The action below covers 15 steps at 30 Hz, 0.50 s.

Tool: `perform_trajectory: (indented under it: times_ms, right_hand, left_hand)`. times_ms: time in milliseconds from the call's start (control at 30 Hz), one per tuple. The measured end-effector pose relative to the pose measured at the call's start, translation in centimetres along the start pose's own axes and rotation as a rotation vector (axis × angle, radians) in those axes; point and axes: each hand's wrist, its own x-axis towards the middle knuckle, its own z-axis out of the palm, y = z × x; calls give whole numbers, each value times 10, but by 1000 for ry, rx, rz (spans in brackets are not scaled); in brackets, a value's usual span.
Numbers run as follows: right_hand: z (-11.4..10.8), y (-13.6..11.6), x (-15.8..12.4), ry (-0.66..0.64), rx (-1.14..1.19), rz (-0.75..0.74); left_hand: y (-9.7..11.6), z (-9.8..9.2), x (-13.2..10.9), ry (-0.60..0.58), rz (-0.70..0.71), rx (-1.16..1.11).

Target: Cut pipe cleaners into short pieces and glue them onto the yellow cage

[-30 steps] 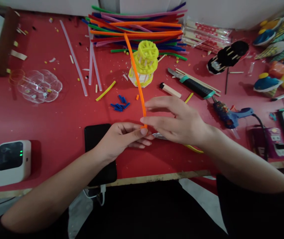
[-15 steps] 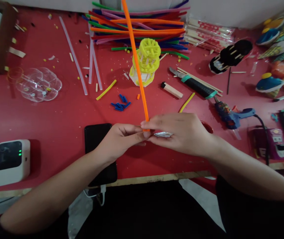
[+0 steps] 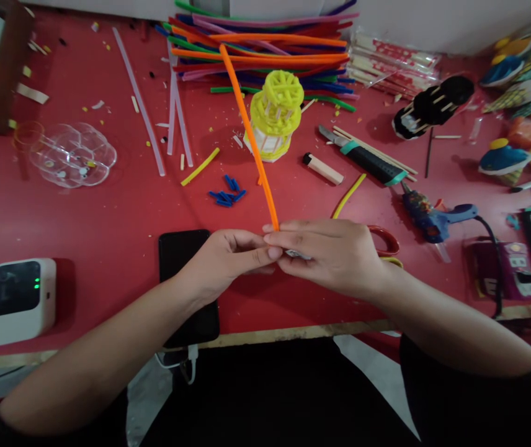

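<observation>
You are holding the orange stem (image 3: 248,127) on your side of the tower (image 3: 275,115), its free length leaning up past the tower's left edge. Your left hand (image 3: 221,257) is pinching the stem's lower end, and your right hand (image 3: 335,254) is pinching narrowly there too, the fingertips hiding the tip. You seem to be working that end, perhaps bending it; the move is probably calling for a firm left pinch while your right fingers are shaping. Blue bits (image 3: 223,198) are lying left of the tower, nearer you.
</observation>
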Motion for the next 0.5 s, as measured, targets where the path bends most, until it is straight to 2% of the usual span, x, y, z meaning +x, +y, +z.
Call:
perform_trajectory:
  times_ms: [233, 500]
  right_hand:
    - [3, -1, 3, 82, -67, -66]
    - [2, -4, 0, 57, -76, -29]
  left_hand:
    - [-4, 0, -1, 17, 98, 19]
    - [-1, 2, -2, 122, 176, 202]
